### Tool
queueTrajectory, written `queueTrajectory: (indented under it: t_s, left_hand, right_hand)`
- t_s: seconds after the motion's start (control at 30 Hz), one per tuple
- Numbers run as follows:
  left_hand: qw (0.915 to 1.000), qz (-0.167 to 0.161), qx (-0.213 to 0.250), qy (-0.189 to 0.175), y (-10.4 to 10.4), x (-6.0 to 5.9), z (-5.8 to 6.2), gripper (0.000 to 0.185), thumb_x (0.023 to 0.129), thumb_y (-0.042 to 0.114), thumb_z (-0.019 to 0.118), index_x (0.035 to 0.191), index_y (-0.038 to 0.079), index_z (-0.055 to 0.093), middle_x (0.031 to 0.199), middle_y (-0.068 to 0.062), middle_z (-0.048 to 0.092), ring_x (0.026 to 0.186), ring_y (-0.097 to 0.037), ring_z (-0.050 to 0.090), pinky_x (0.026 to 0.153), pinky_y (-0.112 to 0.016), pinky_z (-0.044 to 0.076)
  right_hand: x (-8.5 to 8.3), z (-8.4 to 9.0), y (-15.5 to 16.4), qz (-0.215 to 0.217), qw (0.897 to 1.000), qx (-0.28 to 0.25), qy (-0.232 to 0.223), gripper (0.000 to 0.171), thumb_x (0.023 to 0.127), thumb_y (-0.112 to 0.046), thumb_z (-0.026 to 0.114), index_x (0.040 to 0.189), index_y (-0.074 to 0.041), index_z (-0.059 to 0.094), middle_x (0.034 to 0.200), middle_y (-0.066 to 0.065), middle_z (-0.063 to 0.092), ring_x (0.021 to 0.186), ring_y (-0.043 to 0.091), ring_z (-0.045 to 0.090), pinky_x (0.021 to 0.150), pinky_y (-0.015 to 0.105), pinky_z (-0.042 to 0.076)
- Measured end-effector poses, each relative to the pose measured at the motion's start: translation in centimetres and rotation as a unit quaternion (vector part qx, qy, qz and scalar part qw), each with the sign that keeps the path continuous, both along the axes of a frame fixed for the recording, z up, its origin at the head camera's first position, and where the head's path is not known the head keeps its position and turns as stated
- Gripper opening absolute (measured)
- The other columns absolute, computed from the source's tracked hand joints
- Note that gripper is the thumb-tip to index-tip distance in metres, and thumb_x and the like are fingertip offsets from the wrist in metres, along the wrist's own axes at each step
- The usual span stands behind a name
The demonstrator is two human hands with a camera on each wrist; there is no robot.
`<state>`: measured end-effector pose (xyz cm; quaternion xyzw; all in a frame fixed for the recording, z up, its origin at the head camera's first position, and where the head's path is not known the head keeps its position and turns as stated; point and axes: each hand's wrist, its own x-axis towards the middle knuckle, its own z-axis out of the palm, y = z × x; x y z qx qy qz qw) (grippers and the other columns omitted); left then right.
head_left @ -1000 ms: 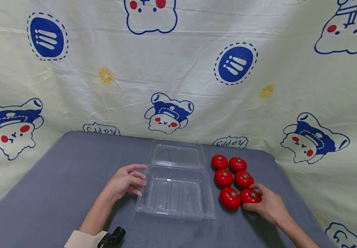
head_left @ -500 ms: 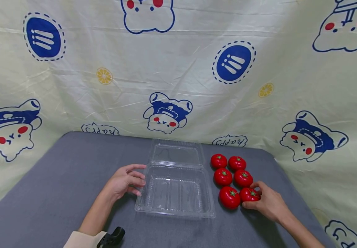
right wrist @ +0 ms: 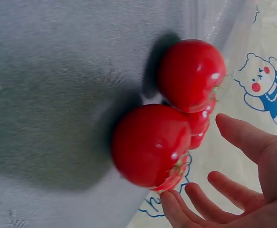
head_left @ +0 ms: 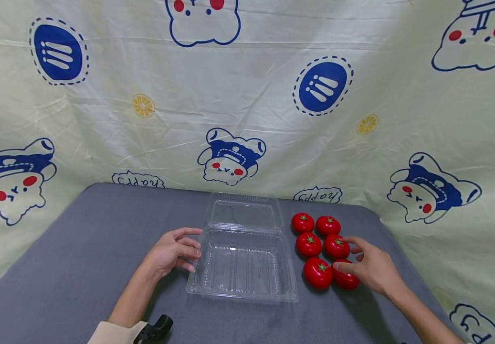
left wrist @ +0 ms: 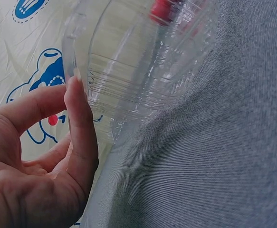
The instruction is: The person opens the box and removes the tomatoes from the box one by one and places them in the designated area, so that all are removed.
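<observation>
In the head view, my left hand (head_left: 176, 252) is at the left rim of a clear plastic clamshell box (head_left: 242, 297), whose hinged lid lies back. The left wrist view has its bent fingers (left wrist: 82, 118) meeting the rim of the box (left wrist: 128, 102). My right hand (head_left: 369, 266) hovers with fingers spread over the front right tomato (head_left: 347, 281), partly covering it, its fingertips near the middle right tomato (head_left: 335, 247). From the right wrist, nothing shows between the thumb and fingers of the hand (right wrist: 243, 175), which is beside the big near tomato (right wrist: 150, 145).
Red tomatoes with green stems stand in two columns right of the box, among them a front left one (head_left: 317, 274) and a back left one (head_left: 302, 223). Grey cloth (head_left: 79, 267) covers the table. A printed curtain (head_left: 247, 95) hangs behind it.
My right hand has come off the front right tomato, lifting and shifting slightly back, and its fingers have spread. The tomato stays on the table. My left hand holds its place at the rim.
</observation>
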<state>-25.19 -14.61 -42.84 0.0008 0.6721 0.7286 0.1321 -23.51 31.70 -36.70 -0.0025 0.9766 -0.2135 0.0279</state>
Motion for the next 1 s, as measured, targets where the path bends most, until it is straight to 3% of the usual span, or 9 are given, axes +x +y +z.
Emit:
queueTrajectory:
  t_s: [0.37,0.6,0.83,1.0]
  left_hand:
    - [1.0000,0.000,0.001,-0.001,-0.1,-0.1,-0.1,0.067,0.082,-0.005,0.072,0.145,-0.002,0.047,0.094,-0.008,0.067,0.070,-0.016,0.066,0.053,-0.032,0.060]
    - [1.0000,0.000,0.005,-0.002,-0.1,-0.1,-0.2,0.069,0.081,-0.006,0.072,0.144,-0.003,0.047,0.093,-0.007,0.067,0.069,-0.016,0.066,0.052,-0.032,0.060]
    - [1.0000,0.001,0.001,0.000,0.0,-0.1,-0.2,0.068,0.081,-0.006,0.073,0.145,-0.002,0.048,0.093,-0.007,0.067,0.070,-0.016,0.066,0.052,-0.033,0.060]
    - [1.0000,0.002,-0.002,-0.001,-0.1,-0.1,-0.2,0.068,0.082,-0.005,0.073,0.145,-0.001,0.047,0.095,-0.009,0.068,0.071,-0.016,0.067,0.053,-0.033,0.060]
  right_hand:
    - [-0.5,1.8,-2.9,0.015,0.998,-0.028,0.051,0.078,0.085,-0.051,0.077,0.147,-0.010,0.051,0.133,0.025,0.062,0.116,0.044,0.061,0.081,0.054,0.059]
    - [-1.2,2.7,-4.7,0.026,0.994,-0.062,0.089,0.066,0.091,-0.046,0.071,0.146,-0.015,0.053,0.129,0.020,0.066,0.114,0.037,0.065,0.086,0.053,0.058]
    - [-1.6,2.8,-6.6,0.024,0.992,-0.086,0.088,0.065,0.091,-0.042,0.072,0.147,-0.016,0.052,0.134,0.020,0.062,0.115,0.037,0.065,0.090,0.053,0.058]
    - [-1.7,2.7,-7.6,0.031,0.989,-0.102,0.100,0.057,0.095,-0.039,0.069,0.145,-0.014,0.055,0.127,0.019,0.066,0.111,0.035,0.067,0.090,0.052,0.058]
